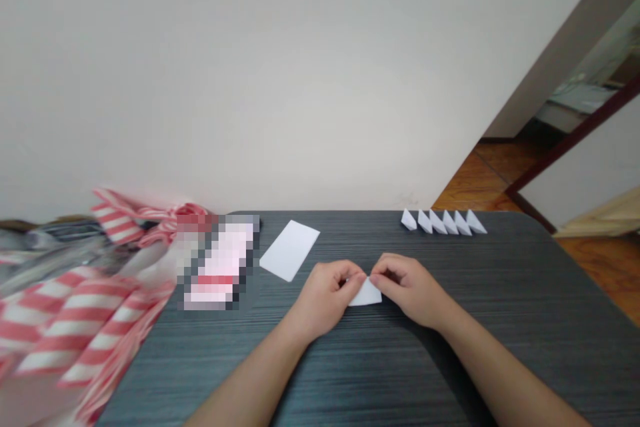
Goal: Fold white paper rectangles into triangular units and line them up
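Observation:
Both my hands rest near the middle of a dark grey wood-grain table (380, 373). My left hand (327, 297) and my right hand (407, 287) each pinch one side of a small white folded paper piece (367, 295), fingertips meeting over its top. The paper lies on the table surface between them. A flat white paper rectangle (290, 249) lies a little behind and to the left of my left hand.
Several small white folded paper triangles (444, 221) stand in a row at the table's far right edge. A pixelated object (220, 263) lies left of the paper rectangle. Red-and-white striped fabric (75, 313) drapes over the table's left side. A white wall is behind.

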`<state>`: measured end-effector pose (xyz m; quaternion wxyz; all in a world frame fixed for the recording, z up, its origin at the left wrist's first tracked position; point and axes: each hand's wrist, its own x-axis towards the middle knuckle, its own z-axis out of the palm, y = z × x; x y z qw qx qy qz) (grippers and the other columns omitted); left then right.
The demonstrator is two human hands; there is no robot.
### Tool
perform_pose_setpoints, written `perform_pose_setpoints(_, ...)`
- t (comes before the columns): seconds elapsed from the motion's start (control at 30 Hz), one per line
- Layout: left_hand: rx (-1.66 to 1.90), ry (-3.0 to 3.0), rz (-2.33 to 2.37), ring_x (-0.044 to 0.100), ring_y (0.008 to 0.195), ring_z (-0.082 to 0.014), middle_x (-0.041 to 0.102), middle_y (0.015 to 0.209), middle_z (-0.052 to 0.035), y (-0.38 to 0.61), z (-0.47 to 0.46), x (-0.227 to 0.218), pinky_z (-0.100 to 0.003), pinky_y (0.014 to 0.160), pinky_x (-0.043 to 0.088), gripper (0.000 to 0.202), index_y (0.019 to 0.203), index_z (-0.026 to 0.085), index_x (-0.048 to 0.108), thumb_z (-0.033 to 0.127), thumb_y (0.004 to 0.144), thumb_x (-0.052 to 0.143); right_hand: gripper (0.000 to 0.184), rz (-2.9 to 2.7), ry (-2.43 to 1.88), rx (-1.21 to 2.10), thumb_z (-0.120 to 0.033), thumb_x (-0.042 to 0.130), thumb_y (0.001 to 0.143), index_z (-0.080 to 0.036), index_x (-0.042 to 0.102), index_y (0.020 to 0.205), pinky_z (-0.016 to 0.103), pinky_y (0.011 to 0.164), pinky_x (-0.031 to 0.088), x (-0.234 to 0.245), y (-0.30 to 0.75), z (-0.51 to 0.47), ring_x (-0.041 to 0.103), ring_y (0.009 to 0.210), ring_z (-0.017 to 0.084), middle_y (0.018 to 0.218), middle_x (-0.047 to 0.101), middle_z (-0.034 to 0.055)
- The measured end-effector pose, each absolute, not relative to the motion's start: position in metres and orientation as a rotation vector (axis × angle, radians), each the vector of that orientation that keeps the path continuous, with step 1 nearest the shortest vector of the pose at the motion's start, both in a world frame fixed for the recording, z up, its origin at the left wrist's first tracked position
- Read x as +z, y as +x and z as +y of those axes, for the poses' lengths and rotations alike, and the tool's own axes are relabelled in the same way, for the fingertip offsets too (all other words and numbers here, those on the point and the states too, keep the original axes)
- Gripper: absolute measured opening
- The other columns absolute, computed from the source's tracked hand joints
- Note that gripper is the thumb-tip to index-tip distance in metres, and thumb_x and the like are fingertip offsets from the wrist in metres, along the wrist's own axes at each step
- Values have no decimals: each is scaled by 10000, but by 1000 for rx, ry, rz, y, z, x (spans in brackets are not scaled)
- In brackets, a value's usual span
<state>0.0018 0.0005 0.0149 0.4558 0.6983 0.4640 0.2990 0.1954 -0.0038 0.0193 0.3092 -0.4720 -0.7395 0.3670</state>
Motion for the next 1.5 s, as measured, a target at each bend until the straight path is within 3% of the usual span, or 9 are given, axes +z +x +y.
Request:
perform_pose_setpoints(0.3,743,1612,1125,531,547,-125,575,579,19,3,-1,13,-219,537,376,289,798,164,671,365,910,496,173,-1943,-1251,920,-170,560,882,-178,623,721,254,649,417,22,200,-2,561,686,146,719,604,4)
perform_pose_setpoints(0.57,741,1556,1177,529,519,-124,578,541,25,3,-1,12,-220,531,385,322,703,172,621,380,910,488,191,-1919,-1306,908,-198,554,884,-179,617,704,254,638,418,21,202,-2,560,673,148,698,602,0)
perform_pose_setpoints(0.97,776,1500,1164,524,508,-119,585,540,20,2,-1,7,-217,528,390,321,739,167,629,401,912,494,209,-1836,-1384,998,-252,547,884,-180,597,695,252,607,404,19,202,-2,545,642,149,652,588,-11)
perform_pose_setpoints(1.5,757,1547,1169,524,519,-117,582,545,20,2,-1,8,-218,538,384,343,721,167,621,402,930,482,183,-1815,-1356,941,-207,538,891,-180,589,717,248,622,388,19,202,-3,528,660,146,678,577,-12)
